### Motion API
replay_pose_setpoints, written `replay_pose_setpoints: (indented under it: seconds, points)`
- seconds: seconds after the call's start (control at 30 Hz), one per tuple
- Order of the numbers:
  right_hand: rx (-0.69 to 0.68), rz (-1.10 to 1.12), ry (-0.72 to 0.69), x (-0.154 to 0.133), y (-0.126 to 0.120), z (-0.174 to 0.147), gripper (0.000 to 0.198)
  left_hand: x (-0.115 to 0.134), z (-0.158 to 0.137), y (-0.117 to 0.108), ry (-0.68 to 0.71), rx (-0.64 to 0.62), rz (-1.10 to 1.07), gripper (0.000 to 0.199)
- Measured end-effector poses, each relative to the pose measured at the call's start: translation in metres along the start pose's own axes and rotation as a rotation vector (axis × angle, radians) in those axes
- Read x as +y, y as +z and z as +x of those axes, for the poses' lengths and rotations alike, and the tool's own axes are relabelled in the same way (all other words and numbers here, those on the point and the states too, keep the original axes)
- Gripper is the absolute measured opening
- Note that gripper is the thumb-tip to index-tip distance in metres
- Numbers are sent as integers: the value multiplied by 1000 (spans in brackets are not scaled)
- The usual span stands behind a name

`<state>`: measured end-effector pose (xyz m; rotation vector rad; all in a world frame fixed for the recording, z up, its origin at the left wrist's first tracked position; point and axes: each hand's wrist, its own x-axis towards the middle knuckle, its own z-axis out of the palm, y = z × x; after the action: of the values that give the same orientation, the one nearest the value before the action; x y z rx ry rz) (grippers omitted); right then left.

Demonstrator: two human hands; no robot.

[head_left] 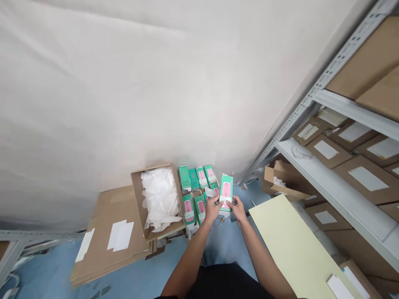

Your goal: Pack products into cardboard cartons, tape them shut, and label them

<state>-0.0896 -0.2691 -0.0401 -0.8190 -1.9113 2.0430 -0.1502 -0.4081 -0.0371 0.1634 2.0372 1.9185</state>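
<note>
Green box (226, 189), lettering unreadable, left fingers (220, 204) and right fingers (230, 204) clamped on it.

Free air above held box (227, 187); pale wall (187, 91) bars way beyond. Left hand (212, 209) hemmed on outer side by rows of green boxes (188, 211), then upright walls of packed carton (136, 203). Right hand (238, 209): narrow gap, then yellow board (280, 236), shelving (338, 62) farther right. Between forearms, open drop to blue floor (222, 245).
</note>
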Motion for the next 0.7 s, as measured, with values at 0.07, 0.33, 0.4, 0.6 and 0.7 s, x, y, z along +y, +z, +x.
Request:
replay_pose_setpoints:
  seconds: [0.07, 0.33, 0.4, 0.6, 0.7]
  points:
    - [41, 42, -3, -1, -22, -6, 64, 3, -3, 21, 21, -77, -14, 43]
    - [275, 165, -3, 3, -155, -43, 58, 4, -34, 153, -7, -328, -43, 47]
    - [353, 208, 25, 6, -193, -61, 60, 3, -48, 192, 2, -401, -7, 49]
    - [551, 312, 33, 18, -297, -113, 58, -6, -90, 301, -39, -558, 249, 58]
    - [617, 337, 20, 24, -343, -135, 58, -9, -112, 349, -52, -629, 307, 60]
